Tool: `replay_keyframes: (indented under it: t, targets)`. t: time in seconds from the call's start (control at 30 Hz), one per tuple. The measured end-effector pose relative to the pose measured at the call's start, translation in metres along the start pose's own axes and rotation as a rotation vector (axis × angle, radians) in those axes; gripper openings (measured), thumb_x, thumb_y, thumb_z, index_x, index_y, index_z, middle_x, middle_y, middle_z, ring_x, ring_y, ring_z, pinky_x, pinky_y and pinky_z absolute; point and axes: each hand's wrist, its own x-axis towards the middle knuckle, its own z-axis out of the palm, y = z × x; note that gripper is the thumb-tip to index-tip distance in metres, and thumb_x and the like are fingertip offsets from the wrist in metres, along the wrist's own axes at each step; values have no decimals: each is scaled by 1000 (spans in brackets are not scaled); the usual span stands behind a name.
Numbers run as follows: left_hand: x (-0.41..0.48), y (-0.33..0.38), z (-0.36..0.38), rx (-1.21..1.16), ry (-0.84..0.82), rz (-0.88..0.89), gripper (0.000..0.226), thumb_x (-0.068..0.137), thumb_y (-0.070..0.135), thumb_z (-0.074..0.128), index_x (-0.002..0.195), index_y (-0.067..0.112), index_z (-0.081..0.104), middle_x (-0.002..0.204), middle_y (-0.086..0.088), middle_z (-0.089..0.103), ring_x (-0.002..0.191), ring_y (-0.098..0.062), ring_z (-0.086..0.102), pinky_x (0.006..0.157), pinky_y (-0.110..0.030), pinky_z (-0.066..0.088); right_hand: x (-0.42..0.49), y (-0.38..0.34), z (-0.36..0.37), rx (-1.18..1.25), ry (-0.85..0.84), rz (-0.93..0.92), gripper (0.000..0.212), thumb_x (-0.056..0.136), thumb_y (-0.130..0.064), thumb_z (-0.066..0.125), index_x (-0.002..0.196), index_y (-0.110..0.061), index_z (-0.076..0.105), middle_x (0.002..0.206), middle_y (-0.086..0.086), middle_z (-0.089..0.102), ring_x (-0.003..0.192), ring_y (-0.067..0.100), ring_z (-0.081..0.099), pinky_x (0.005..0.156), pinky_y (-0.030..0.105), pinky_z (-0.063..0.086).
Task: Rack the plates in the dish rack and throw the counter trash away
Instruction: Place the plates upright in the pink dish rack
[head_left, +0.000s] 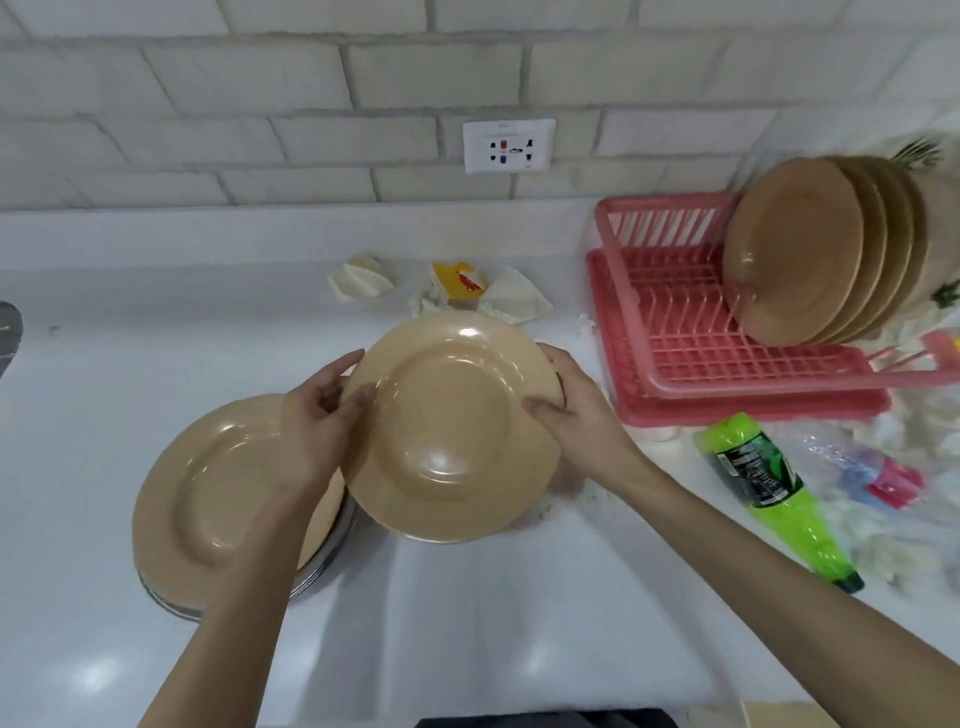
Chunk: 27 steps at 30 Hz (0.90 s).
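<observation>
Both hands, left hand (324, 410) and right hand (563, 402), grip the plate (447, 431) by opposite rims at frame centre, and the pink dish rack (691, 332) sits upper right, nearer the right.

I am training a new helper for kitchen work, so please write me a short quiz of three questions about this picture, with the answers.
1. True or false: the left hand and the right hand both hold the same plate.
2. Where in the rack do the racked plates stand? A. at its right end; B. at its left end; C. in its middle.
3. Fill in: the bottle lying in front of the rack is ____.
Key: 1 true; 2 A; 3 green.
</observation>
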Motion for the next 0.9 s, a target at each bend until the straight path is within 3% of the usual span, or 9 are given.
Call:
replay_keyframes:
  t: [0.17,0.3,0.43,0.63,0.77,0.9]
  targets:
    - [-9,19,51,-68,-46,18,37,90,3,69,120,24,69,87,2,75,80,-11,69,74,-20,53,-7,-2,-47,27,91,-21,54,87,2,56,123,-37,48,114,-16,59,108,5,57,98,36,47]
    - [-8,31,86,-74,-104,31,37,89,3,69,122,18,68,87,-7,72,78,-15,68,71,-23,52,-14,0,-87,5,124,-21,54,89,-1,56,136,-25,46,123,-9,58,116,10,54,101,38,45]
    - [-9,44,121,-91,-173,60,37,89,2,69,121,20,67,89,-17,70,79,-20,68,72,-25,54,-18,2,-126,-19,179,-54,52,88,-1,56,133,-26,49,122,-10,60,116,11,55,102,41,45]
    - [-5,54,176,-72,-266,90,44,90,-1,66,128,20,62,85,-1,73,78,-15,70,71,-28,55,-18,-3,-187,-75,265,-82,49,84,-5,59,129,-24,54,119,-13,61,113,8,56,102,39,45]
    - [-4,55,213,-8,-326,115,45,93,1,63,133,19,60,87,8,73,82,-14,70,65,-31,56,-14,-15,-235,-167,300,-80,47,83,-10,59,128,-25,54,110,-19,59,104,1,56,93,28,45]
    - [-11,51,246,267,-307,343,39,96,7,59,131,24,61,107,17,71,102,1,63,83,-21,51,-2,-34,-285,-327,360,-75,51,83,-4,57,131,-19,55,120,-9,57,115,11,52,98,29,42]
